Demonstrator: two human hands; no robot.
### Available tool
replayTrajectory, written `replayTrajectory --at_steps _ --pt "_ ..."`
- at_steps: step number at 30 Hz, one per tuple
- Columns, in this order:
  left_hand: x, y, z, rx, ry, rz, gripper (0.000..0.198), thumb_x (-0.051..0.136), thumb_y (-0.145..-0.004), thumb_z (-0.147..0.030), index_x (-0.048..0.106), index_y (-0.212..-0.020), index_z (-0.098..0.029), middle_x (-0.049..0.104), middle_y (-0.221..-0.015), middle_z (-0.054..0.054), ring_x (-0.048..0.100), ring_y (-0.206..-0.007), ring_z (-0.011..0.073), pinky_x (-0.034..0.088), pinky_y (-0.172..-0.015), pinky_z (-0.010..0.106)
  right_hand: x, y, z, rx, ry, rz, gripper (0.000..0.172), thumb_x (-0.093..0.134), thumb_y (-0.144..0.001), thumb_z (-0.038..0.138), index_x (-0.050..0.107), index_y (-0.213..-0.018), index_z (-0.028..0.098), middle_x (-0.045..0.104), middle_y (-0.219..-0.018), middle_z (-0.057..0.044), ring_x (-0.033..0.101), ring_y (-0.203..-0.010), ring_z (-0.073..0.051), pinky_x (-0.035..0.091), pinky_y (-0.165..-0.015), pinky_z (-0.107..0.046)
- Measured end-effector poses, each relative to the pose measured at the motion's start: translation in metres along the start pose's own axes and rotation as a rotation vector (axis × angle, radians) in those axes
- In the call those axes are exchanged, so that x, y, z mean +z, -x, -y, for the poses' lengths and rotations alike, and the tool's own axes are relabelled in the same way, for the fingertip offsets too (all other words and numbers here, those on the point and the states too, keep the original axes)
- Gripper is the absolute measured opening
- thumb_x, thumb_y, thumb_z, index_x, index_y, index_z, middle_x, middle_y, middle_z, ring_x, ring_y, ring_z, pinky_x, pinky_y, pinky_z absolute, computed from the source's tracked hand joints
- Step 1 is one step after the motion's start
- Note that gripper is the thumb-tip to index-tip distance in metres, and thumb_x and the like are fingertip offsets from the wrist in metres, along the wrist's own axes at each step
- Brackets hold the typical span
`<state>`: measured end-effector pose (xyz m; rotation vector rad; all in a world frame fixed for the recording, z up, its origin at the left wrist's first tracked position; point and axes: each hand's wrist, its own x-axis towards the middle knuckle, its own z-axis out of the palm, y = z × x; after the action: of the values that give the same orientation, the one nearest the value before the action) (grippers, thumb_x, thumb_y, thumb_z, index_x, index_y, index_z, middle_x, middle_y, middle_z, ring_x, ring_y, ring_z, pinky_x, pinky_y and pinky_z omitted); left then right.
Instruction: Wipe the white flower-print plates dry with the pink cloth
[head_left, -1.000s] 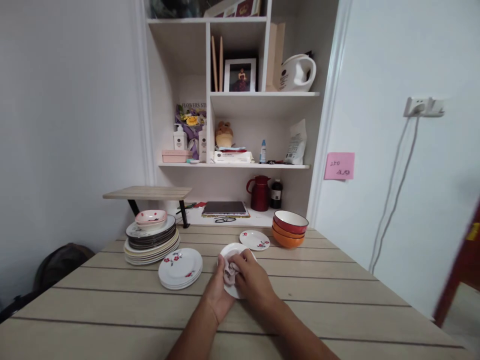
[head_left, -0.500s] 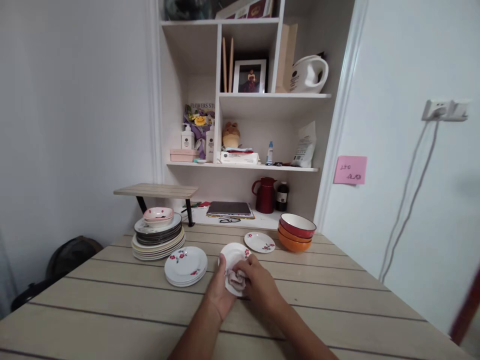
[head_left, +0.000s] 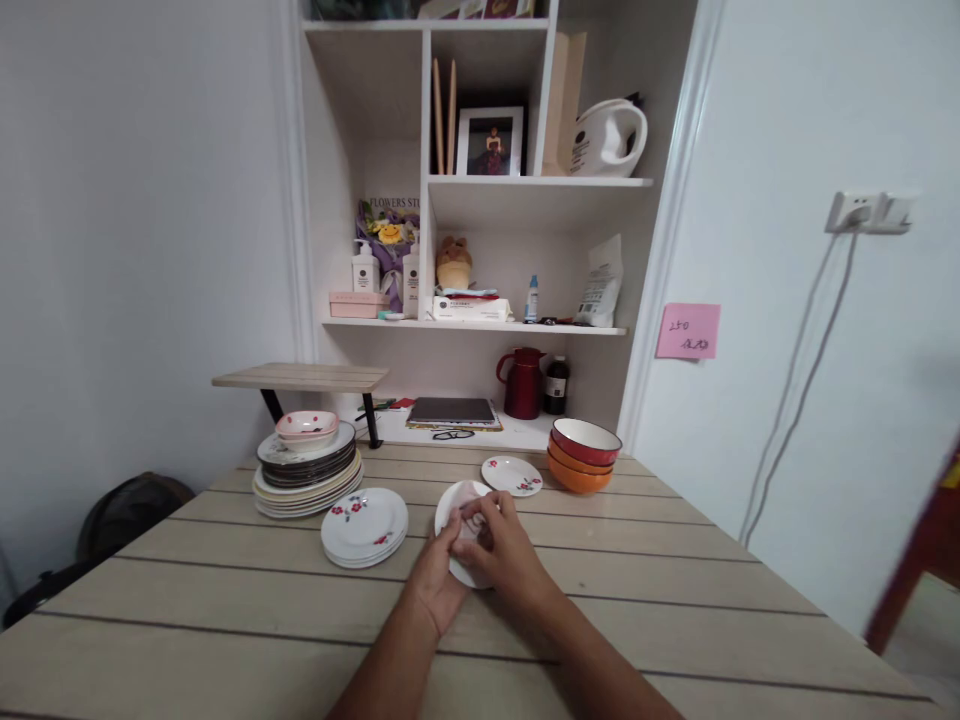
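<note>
My left hand grips a small white plate by its left edge, tilted up above the wooden table. My right hand presses a crumpled pinkish cloth against the plate's face, fingers closed on the cloth. A short stack of white flowered plates lies just left of my hands. One small flowered plate lies beyond them.
A tall stack of mixed plates topped by a pink bowl stands at the far left. Red and orange bowls are stacked at the far right. Behind is a shelf unit with a red jug, a tablet and glasses.
My right hand has moved the cloth up across the plate, from its lower part towards its top. The camera has shifted slightly. The stacks have not moved.
</note>
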<state>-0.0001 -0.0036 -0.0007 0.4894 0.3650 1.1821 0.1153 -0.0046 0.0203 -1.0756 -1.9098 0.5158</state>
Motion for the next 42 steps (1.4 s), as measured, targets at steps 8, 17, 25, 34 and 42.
replayTrajectory --at_steps 8,17,25,34,42 --pt "-0.001 -0.002 0.0 -0.001 0.086 0.014 0.05 0.055 -0.086 -0.052 0.065 -0.116 -0.013 0.071 -0.11 0.016 0.063 -0.109 0.0301 0.043 -0.1 0.047 -0.017 -0.005 -0.015 0.068 0.369 0.127 0.017 0.05 -0.073 0.005 0.051 -0.081 0.02 0.052 -0.097 -0.002 0.05 -0.073 -0.013 0.036 -0.067 -0.023" --pt "0.002 0.002 0.0 -0.062 0.03 -0.004 0.042 0.058 -0.085 -0.048 0.068 -0.107 -0.013 0.074 -0.1 0.013 0.066 -0.103 0.0272 0.045 -0.097 0.043 -0.007 -0.003 0.001 -0.002 0.352 0.083 0.055 0.053 -0.079 0.011 0.046 -0.13 0.03 0.049 -0.12 -0.005 0.056 -0.095 -0.017 0.04 -0.076 -0.025" --pt "-0.004 -0.003 0.0 0.045 0.072 0.025 0.053 0.051 -0.089 -0.05 0.06 -0.124 -0.011 0.072 -0.108 0.015 0.066 -0.104 0.027 0.042 -0.101 0.042 -0.016 -0.004 -0.01 0.116 0.501 0.096 0.04 0.054 -0.08 0.015 0.06 -0.116 0.031 0.052 -0.116 -0.004 0.06 -0.087 -0.016 0.039 -0.07 -0.024" --pt "-0.004 -0.001 0.004 -0.098 0.03 0.111 0.069 0.047 -0.083 -0.065 0.059 -0.125 -0.011 0.071 -0.108 0.017 0.065 -0.106 0.0289 0.043 -0.099 0.042 -0.004 0.003 0.009 -0.046 0.44 0.092 0.044 0.049 -0.083 0.015 0.058 -0.121 0.034 0.054 -0.113 -0.004 0.057 -0.093 -0.017 0.039 -0.074 -0.024" --pt "-0.002 -0.004 0.006 -0.08 0.062 0.173 0.076 0.04 -0.081 -0.07 0.056 -0.129 -0.014 0.068 -0.118 0.017 0.058 -0.118 0.0281 0.039 -0.103 0.043 -0.024 -0.005 -0.012 0.156 0.591 -0.021 0.042 0.05 -0.085 0.02 0.055 -0.125 0.033 0.052 -0.117 -0.006 0.058 -0.087 -0.017 0.034 -0.062 -0.024"
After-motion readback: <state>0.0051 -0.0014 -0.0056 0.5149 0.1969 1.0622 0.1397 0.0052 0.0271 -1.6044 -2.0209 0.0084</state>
